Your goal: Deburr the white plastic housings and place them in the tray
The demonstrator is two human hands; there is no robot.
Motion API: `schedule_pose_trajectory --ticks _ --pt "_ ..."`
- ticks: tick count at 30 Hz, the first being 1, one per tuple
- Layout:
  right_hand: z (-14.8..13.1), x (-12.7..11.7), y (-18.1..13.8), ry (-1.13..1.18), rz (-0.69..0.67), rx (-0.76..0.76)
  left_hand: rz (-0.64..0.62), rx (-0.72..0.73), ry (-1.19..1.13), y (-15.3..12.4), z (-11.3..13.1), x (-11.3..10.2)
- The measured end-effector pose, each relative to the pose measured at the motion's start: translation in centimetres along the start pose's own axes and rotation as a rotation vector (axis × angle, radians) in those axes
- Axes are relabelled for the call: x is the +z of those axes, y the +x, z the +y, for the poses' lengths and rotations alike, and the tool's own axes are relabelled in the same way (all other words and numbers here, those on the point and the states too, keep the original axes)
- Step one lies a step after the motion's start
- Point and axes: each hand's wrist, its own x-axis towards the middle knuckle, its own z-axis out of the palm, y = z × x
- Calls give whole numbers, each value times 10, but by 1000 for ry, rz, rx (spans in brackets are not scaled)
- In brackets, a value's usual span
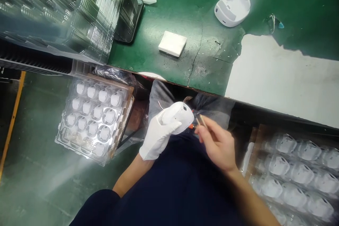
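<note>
My left hand [156, 137], in a white glove, is closed around a white rounded plastic housing [182, 114] above my lap. The housing has a small dark rectangular opening near its top edge. To its right my bare right hand [218, 144] pinches a slim tool with two thin light-brown prongs [202, 121], possibly tweezers. The prongs point toward the housing, a small gap apart from it. Something orange shows behind, between the housing and my right fingers; I cannot make it out. Another white housing [233, 9] lies on the green bench top.
A white block [172, 43] lies on the cracked green bench [212, 74], with a white sheet [280, 77] at right. Stacked clear trays [90, 17] and a black phone-like slab [129, 21] stand at left. Trays of white parts [92, 127] and white housings [299, 176] flank me.
</note>
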Motion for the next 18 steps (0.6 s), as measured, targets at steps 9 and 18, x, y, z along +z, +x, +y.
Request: schedule_pose_trajectory --ticks 9,18 --pt "-11 6 -9 -10 -189 -279 42 -25 75 -2 1 1" --pt "-13 6 -10 4 -201 -270 79 42 92 -6 -1 6"
